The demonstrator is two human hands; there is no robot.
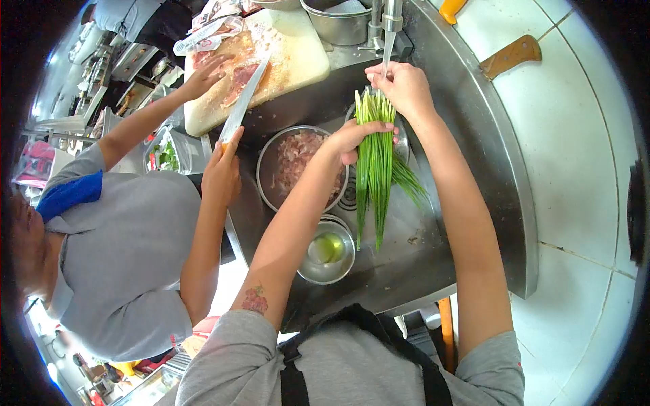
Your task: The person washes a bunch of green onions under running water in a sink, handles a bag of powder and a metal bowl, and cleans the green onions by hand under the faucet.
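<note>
My left hand is wrapped round a bunch of green onions, whose long leaves hang toward me over the sink. Their pale ends point up at the tap, from which water runs. Right at the stream, just above those ends, my right hand has its fingers curled together; what they pinch, if anything, is hidden. Behind the bunch is a metal bowl, partly covered. A steel bowl of cut raw meat stands to the left, and a smaller bowl with greenish liquid sits nearer me.
On the left, a co-worker holds a large knife over raw meat on a white cutting board. A steel pot stands behind the sink. A wooden-handled knife lies on the tiled ledge at right.
</note>
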